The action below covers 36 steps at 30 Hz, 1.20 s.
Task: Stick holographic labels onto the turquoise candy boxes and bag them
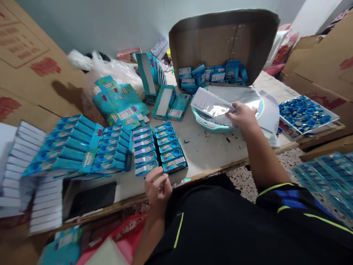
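My right hand point(242, 115) is closed on a shiny silvery sticker sheet point(211, 103), held over a pale teal basket point(212, 127). More glossy sheets point(234, 95) lie in and over that basket, partly behind the hand. My left hand point(158, 187) has its fingers curled in at the table's front edge; whether something small is between them, I cannot make out. Its fingertips are close to the front of a blue display box point(186, 170) holding two rows of small blue cartons point(168, 145). Silvery strips lie across the left-row cartons and the front right one.
Filled blue display boxes point(74, 143) stand at left, above a dark flat slab point(92, 198). Flat blue cartons point(118, 101) and upright ones point(149, 75) sit behind. An open brown box point(204, 40) holds blue packs. At right is a tray point(309, 114) of blue round pieces.
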### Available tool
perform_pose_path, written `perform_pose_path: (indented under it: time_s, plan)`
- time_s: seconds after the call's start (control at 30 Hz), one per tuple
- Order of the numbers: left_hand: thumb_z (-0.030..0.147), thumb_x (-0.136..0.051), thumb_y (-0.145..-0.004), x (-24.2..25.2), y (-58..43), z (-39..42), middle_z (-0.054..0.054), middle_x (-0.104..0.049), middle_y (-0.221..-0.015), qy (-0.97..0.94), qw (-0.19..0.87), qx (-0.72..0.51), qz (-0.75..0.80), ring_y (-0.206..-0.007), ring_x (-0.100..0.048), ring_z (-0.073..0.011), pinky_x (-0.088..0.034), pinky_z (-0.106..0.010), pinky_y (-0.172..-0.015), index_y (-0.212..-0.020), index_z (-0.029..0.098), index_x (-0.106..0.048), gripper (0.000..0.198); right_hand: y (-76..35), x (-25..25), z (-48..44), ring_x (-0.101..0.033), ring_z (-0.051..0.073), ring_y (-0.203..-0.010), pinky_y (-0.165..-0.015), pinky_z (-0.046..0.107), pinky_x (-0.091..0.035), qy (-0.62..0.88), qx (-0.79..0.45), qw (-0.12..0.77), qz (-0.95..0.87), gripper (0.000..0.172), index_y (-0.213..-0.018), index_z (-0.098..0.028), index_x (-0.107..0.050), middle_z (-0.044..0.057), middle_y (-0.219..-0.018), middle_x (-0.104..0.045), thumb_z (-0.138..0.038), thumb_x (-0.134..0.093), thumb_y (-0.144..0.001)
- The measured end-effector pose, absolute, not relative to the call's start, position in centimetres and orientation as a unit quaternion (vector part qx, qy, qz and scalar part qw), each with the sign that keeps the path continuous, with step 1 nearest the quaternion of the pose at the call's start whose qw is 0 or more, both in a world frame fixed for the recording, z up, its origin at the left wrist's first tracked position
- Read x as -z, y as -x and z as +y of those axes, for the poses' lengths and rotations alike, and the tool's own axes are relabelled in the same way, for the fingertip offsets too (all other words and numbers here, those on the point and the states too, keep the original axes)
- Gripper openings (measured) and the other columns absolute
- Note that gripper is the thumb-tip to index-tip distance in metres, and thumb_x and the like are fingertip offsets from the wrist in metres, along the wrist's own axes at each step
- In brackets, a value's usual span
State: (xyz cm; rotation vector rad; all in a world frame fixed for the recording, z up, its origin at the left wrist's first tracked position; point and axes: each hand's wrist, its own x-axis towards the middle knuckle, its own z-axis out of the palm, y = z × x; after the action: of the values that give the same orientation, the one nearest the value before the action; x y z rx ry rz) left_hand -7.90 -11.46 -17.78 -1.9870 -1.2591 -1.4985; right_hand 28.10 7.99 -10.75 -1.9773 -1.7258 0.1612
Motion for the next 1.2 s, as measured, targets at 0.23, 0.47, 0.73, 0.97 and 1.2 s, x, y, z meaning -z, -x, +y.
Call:
perform_pose_path:
  time_s: [0.23, 0.47, 0.73, 0.97, 1.2]
  plan:
    - [0.022, -0.071, -0.082, 13.0, 7.2, -11.2, -0.003, -0.066, -0.098, 0.734, 0.176, 0.562, -0.338, -0.092, -0.071, -0.0219, -0.064, -0.043, -0.081, -0.089, 0.030, -0.064, 0.013, -24.2, 5.4, 0.4, -0.068, 0.029, -0.102, -0.112, 0.063, -0.030, 0.547, 0.105, 0.382, -0.738, 0.021, -0.117, -0.030, -0.069, 0.006, -0.106, -0.076, -0.028, -0.060, -0.097]
    - [0.041, -0.076, -0.088, 4.3, 4.4, -8.7, -0.004, -0.073, -0.119, 0.767, 0.030, 0.454, -0.452, -0.124, -0.064, -0.0291, -0.024, -0.064, -0.127, -0.114, 0.033, -0.074, 0.027, -20.2, 3.2, -5.3, -0.067, 0.022, -0.088, -0.098, 0.044, -0.047, 0.345, 0.032, 0.273, -0.897, 0.026, -0.126, -0.028, -0.068, 0.003, -0.091, -0.073, -0.028, -0.056, -0.103]
    - [0.045, -0.083, -0.082, 6.0, 5.9, -7.8, 0.001, -0.077, -0.097, 0.761, -0.033, 0.465, -0.451, -0.098, -0.074, -0.0236, -0.053, -0.052, -0.109, -0.097, 0.034, -0.078, 0.019, -21.2, 3.1, -5.7, -0.067, 0.019, -0.078, -0.080, 0.037, -0.051, 0.300, 0.005, 0.349, -0.888, 0.035, -0.133, -0.030, -0.066, 0.003, -0.091, -0.073, -0.022, -0.063, -0.099]
    - [0.041, -0.072, -0.093, 5.3, 5.3, -8.6, -0.003, -0.074, -0.114, 0.787, 0.082, 0.416, -0.448, -0.112, -0.069, -0.0228, -0.050, -0.042, -0.108, -0.121, 0.032, -0.073, 0.030, -20.7, 3.0, -6.1, -0.069, 0.020, -0.080, -0.084, 0.041, -0.049, 0.310, 0.044, 0.342, -0.886, 0.037, -0.130, -0.034, -0.066, 0.001, -0.089, -0.075, -0.019, -0.064, -0.097]
    - [0.035, -0.080, -0.087, 6.6, 6.1, -7.8, 0.000, -0.078, -0.105, 0.754, 0.062, 0.467, -0.459, -0.103, -0.072, -0.0218, -0.050, -0.050, -0.111, -0.104, 0.034, -0.076, 0.017, -20.1, 3.0, -5.8, -0.069, 0.019, -0.078, -0.081, 0.038, -0.049, 0.319, 0.039, 0.348, -0.880, 0.031, -0.129, -0.032, -0.068, 0.001, -0.088, -0.075, -0.023, -0.062, -0.100]
